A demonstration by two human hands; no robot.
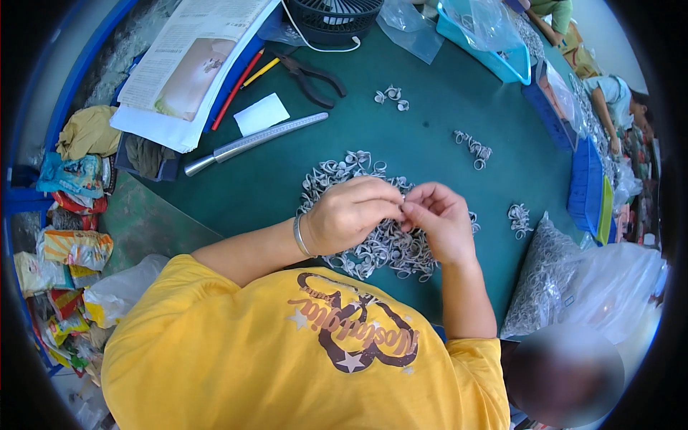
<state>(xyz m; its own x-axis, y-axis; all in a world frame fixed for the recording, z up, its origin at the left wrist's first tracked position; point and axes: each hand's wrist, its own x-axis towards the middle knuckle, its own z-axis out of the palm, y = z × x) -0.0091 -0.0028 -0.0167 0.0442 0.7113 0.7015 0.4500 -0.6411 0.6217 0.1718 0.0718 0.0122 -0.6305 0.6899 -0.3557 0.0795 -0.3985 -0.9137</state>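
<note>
A heap of grey metal rings [390,251] lies on the green tabletop [430,122], right under my hands. My left hand [351,215], with a bracelet at the wrist, comes in over the heap with thumb and forefinger pinched. Meeting it fingertip to fingertip is my right hand [442,218], also pinched. Between the two sets of fingertips is a small grey piece, apparently a ring, mostly hidden by the fingers. Smaller clusters of rings lie apart: one at the far side [393,98], one to the right [474,148] and one near the right edge [519,220].
Left of the heap lie a metal ring mandrel [258,143], a white card [261,115], pliers [313,77] and a red pen [238,89]. Papers [193,57] and a black fan [335,16] stand behind. A clear bag of rings [541,276] and blue bins [586,186] are right; co-workers sit beyond.
</note>
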